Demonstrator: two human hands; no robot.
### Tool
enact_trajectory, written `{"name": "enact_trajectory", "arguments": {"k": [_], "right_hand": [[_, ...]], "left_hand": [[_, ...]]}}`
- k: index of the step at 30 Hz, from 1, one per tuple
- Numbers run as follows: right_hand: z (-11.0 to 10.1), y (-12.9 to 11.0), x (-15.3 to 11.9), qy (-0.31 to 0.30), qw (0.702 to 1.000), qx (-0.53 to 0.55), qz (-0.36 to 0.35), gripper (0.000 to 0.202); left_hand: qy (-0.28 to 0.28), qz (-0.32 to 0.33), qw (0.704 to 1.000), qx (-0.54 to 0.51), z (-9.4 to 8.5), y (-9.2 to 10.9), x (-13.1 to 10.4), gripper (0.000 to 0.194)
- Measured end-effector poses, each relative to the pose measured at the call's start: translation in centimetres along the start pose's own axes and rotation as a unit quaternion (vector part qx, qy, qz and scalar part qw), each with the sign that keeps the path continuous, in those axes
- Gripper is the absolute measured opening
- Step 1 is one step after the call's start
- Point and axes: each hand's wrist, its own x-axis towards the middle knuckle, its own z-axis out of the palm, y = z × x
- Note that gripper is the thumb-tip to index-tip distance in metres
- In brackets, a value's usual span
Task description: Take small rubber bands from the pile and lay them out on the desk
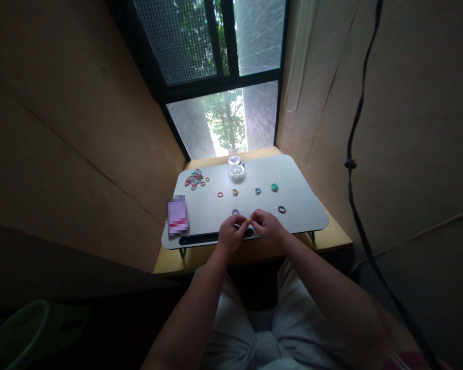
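Above the front edge of the white folding table (pixel 301 218), my left hand (pixel 232 232) and my right hand (pixel 268 225) meet, fingertips pinched. Between them is a small yellow hair tie (pixel 249 220), mostly covered by the fingers. Just beyond my left hand lies a purple hair tie (pixel 235 211); a red one (pixel 259 210) is partly hidden behind my right hand. Farther right is a dark hair tie (pixel 281 209). A row behind holds a pink one (pixel 220 195), a yellow-brown one (pixel 235 192), a blue one (pixel 258 191) and a green bunch (pixel 274 187).
A pile of mixed-colour hair ties (pixel 195 178) lies at the table's back left. A clear plastic jar (pixel 236 169) stands at the back middle. A blurred purple phone-like object (pixel 177 216) lies left. A black slot (pixel 198 238) runs along the front; a dark cord (pixel 357 205) hangs right.
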Motion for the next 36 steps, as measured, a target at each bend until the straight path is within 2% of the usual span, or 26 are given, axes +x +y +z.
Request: {"name": "enact_trajectory", "arguments": {"k": [11, 18, 23, 27, 30, 33, 36], "right_hand": [[0.1, 0.1, 0.2, -0.022, 1.0, -0.002, 0.001, 0.004], [0.1, 0.3, 0.1, 0.001, 1.0, -0.012, -0.003, 0.006], [0.0, 0.2, 0.0, 0.003, 1.0, -0.004, 0.004, 0.005], [-0.1, 0.1, -0.1, 0.002, 1.0, -0.005, 0.011, 0.006], [-0.1, 0.0, -0.1, -0.001, 1.0, 0.009, 0.015, 0.006], [-0.1, 0.0, -0.1, -0.006, 1.0, 0.014, 0.013, 0.007], [0.0, 0.0, 0.0, -0.011, 1.0, 0.012, 0.009, 0.007]], "left_hand": [[0.056, -0.023, 0.997, -0.052, 0.1, -0.7, 0.3, 0.023], [0.01, -0.013, 0.999, -0.03, 0.0, -0.2, 0.1, 0.021], [0.005, -0.012, 1.0, -0.025, -0.2, 0.0, 0.1, 0.022], [0.071, -0.036, 0.994, -0.075, -0.3, -0.4, 0.4, 0.024], [0.099, -0.061, 0.986, -0.118, -0.6, -0.8, 1.0, 0.024], [0.068, -0.057, 0.991, -0.102, -1.2, -0.8, 2.2, 0.024], [0.059, -0.063, 0.992, -0.09, -2.2, -0.2, 4.4, 0.023]]}}
